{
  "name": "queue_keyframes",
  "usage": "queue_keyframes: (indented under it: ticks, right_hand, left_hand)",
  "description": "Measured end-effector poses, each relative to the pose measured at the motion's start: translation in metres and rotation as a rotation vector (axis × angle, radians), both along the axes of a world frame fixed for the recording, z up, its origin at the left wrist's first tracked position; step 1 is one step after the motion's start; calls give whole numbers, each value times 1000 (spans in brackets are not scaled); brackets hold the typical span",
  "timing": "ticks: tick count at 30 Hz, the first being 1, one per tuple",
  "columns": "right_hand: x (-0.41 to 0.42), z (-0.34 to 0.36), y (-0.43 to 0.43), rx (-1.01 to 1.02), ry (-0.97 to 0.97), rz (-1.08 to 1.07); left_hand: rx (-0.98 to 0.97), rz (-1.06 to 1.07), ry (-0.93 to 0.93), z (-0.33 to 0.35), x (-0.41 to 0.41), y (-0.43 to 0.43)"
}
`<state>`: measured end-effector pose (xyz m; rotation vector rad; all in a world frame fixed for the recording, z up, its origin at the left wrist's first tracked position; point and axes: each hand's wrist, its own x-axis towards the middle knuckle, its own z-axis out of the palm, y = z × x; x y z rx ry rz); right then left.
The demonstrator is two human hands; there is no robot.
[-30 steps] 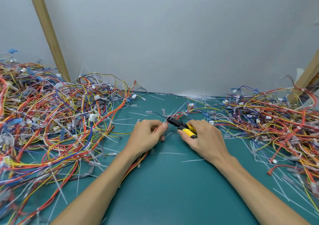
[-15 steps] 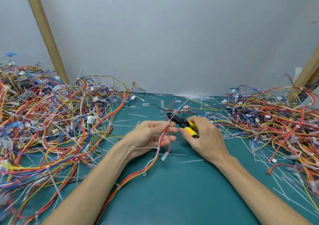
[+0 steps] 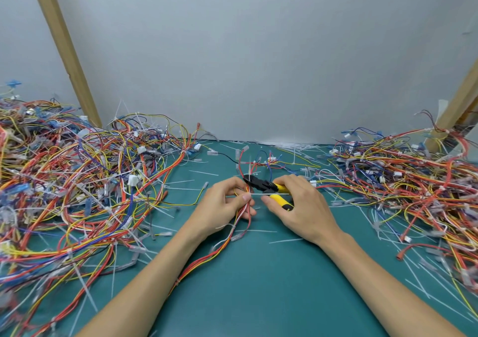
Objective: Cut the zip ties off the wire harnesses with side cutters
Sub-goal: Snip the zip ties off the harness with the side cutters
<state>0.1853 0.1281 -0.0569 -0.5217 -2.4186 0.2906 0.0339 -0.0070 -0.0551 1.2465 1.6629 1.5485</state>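
Note:
My left hand [image 3: 222, 204] grips a thin harness of red, yellow and white wires [image 3: 234, 229] that runs from my fingers down towards my left forearm. A white zip tie [image 3: 271, 194] sticks out sideways from the bundle at my fingertips, its tail pointing right. My right hand [image 3: 300, 207] holds the side cutters [image 3: 261, 185], yellow handles in the palm, black jaws pointing left and touching the bundle just above the tie. Whether the jaws are around the tie is not visible.
A big tangle of wire harnesses [image 3: 77, 186] fills the left of the green mat [image 3: 258, 285]. Another pile [image 3: 403, 181] covers the right. Cut white zip ties [image 3: 285, 240] lie scattered on the mat. Two wooden posts [image 3: 64, 49] lean against the grey wall.
My left hand has closed around the harness and drawn it up, with the zip tie now sticking out sideways. The cutters have moved against the bundle.

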Motion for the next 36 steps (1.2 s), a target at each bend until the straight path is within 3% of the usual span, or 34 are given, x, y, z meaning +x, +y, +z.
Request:
queue_keyframes:
  ticks: [13,31,36]
  right_hand:
    - [-1,-1,-1,70,-27,-42]
    - [-1,-2,-3,86,-101,-100]
    - [-2,-2,-3,93,-30,-58]
  left_hand:
    - [-36,152,84,-2,5,0]
    - [-12,40,-155,1,2,-3]
    - [11,2,-210,3,-1,-5]
